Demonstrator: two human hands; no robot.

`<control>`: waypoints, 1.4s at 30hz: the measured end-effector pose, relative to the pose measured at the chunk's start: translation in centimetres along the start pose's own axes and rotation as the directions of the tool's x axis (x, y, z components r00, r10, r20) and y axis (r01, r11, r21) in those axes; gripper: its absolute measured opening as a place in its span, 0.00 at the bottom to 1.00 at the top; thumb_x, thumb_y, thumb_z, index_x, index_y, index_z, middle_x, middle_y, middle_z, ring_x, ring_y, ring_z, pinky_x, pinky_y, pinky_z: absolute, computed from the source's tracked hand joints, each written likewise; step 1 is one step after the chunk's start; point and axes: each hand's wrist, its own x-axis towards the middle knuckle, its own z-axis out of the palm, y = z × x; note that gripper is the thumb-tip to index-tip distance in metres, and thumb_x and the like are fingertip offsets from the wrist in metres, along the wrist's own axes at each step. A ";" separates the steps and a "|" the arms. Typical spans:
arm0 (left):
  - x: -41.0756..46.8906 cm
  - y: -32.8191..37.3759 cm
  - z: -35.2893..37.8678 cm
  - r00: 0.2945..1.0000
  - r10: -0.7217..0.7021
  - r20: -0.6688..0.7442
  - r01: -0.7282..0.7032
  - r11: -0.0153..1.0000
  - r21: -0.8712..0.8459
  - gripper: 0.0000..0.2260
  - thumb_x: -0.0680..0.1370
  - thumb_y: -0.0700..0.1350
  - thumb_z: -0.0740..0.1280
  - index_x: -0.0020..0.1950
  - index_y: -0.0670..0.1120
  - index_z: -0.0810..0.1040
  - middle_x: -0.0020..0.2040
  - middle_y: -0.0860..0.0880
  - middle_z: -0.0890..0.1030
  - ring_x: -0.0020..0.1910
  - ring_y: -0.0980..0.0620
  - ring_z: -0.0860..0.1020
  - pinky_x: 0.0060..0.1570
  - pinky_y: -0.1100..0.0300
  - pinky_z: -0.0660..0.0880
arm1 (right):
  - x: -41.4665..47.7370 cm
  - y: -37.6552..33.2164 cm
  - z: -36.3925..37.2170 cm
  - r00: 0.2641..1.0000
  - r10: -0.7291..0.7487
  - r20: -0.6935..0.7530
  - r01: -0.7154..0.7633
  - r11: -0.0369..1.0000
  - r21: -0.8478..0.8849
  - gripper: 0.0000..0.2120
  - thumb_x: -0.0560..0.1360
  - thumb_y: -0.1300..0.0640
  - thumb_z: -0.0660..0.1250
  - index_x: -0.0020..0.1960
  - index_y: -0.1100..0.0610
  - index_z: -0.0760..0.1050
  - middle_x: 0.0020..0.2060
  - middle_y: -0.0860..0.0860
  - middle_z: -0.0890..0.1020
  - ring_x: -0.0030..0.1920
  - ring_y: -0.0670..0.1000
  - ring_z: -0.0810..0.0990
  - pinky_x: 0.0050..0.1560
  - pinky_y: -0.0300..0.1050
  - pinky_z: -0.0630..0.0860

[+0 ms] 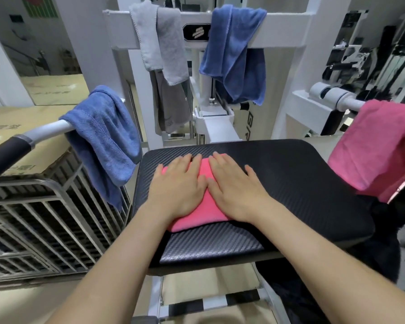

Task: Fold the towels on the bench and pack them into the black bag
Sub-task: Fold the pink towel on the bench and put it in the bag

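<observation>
Gym machinery (pixel 222 127) in white is filling the view, and four unfolded towels are being shown draped over it: a grey towel (pixel 159 43) and a blue towel (pixel 236 50) on the top crossbar (pixel 285 26), a second blue towel (pixel 103 136) on the left handle (pixel 49 128), and a pink towel (pixel 372 148) at the right. Below, the black padded surface (pixel 290 174) is being used for folding. At its near middle a folded pink towel (pixel 204 211) is being pressed flat. The left hand (pixel 180 185) and right hand (pixel 234 190) are being laid on it side by side, palms down, fingers straight and slightly spread. For a crisp fold, pressure is probably best swept outward from the centre, so creases are being pushed to the edges before lifting. A dark shape (pixel 381 230) low at the right may be the black bag; that cannot be told.
</observation>
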 end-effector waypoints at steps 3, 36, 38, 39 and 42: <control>-1.1 0.9 0.0 0.996 -0.058 -0.070 0.059 0.998 0.007 0.27 0.82 0.56 0.46 0.79 0.49 0.51 0.79 0.51 0.56 0.76 0.51 0.55 0.73 0.43 0.54 | -0.2 0.4 -0.4 0.996 -0.091 -0.020 0.090 0.996 -0.022 0.27 0.82 0.45 0.42 0.79 0.51 0.44 0.79 0.43 0.45 0.77 0.43 0.40 0.76 0.61 0.43; 2.4 41.9 9.5 0.985 0.175 -0.001 -0.145 0.809 -0.569 0.29 0.73 0.52 0.65 0.74 0.53 0.61 0.68 0.50 0.74 0.65 0.45 0.73 0.63 0.48 0.70 | -18.9 33.1 -3.7 0.803 0.511 -0.307 0.061 0.442 0.895 0.12 0.72 0.51 0.67 0.55 0.49 0.76 0.51 0.47 0.83 0.53 0.45 0.81 0.59 0.48 0.77; 4.0 41.4 10.5 0.991 0.123 0.060 -0.091 0.920 -0.381 0.31 0.67 0.59 0.63 0.70 0.57 0.62 0.66 0.51 0.73 0.64 0.44 0.72 0.62 0.44 0.69 | -18.0 33.5 -3.7 0.764 0.546 -0.343 0.045 0.485 0.873 0.07 0.74 0.52 0.65 0.50 0.53 0.76 0.43 0.47 0.83 0.46 0.45 0.81 0.51 0.45 0.78; 4.6 40.7 10.9 0.989 0.097 0.114 -0.054 0.943 -0.329 0.32 0.65 0.60 0.63 0.69 0.59 0.62 0.65 0.51 0.73 0.64 0.44 0.72 0.61 0.43 0.69 | -17.7 33.7 -3.9 0.745 0.564 -0.357 0.029 0.507 0.861 0.04 0.77 0.54 0.63 0.48 0.53 0.75 0.40 0.45 0.81 0.43 0.45 0.80 0.46 0.40 0.75; 4.2 39.3 11.9 0.971 0.079 0.227 0.004 0.939 -0.344 0.23 0.69 0.55 0.68 0.63 0.54 0.70 0.56 0.49 0.80 0.54 0.46 0.78 0.53 0.51 0.75 | -17.4 33.8 -4.3 0.763 0.542 -0.354 0.031 0.515 0.856 0.05 0.80 0.54 0.61 0.51 0.53 0.73 0.42 0.45 0.80 0.43 0.45 0.78 0.41 0.33 0.70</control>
